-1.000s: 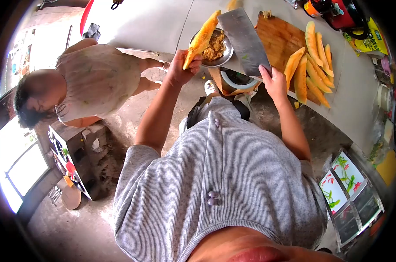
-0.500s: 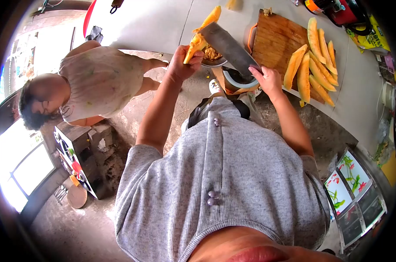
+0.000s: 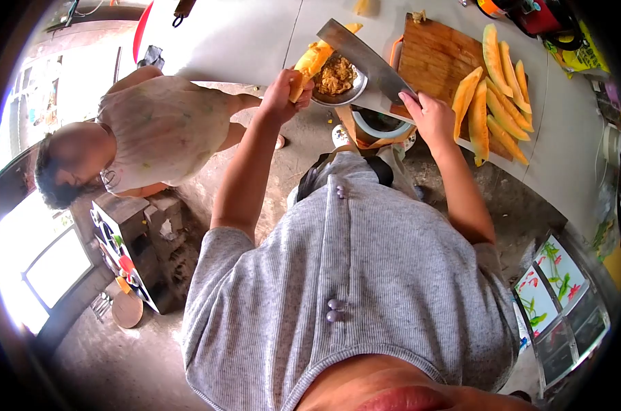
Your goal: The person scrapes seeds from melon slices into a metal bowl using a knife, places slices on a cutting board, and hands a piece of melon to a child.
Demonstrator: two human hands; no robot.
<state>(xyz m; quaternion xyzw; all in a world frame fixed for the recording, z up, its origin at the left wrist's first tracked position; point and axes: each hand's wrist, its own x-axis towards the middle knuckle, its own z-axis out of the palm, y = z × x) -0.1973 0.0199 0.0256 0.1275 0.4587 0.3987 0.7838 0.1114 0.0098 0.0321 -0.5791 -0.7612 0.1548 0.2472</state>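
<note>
My left hand (image 3: 287, 96) is closed around the near end of an orange melon slice (image 3: 312, 60), which slants up and away. In my right hand (image 3: 430, 118) is the handle end of a broad cleaver (image 3: 369, 63). The blade's far end lies over or beside the upper part of the slice; I cannot tell whether it touches. Below them a metal bowl (image 3: 358, 88) holds a heap of orange melon seeds and pulp (image 3: 334, 74). Several cut melon slices (image 3: 479, 123) rest on the right side of a wooden cutting board (image 3: 430, 55).
A pale tabletop (image 3: 249, 41) carries the board and bowl. Under its edge stands a bucket (image 3: 382, 127). Another person (image 3: 167, 130) stands at the left, beside the table. A red appliance (image 3: 538, 20) and a yellow bag (image 3: 588, 55) are at the far right.
The cleaver's blade has shifted up and slightly right, away from the slice's near part. More of the bowl and its pulp shows now. My left hand still grips the slice.
</note>
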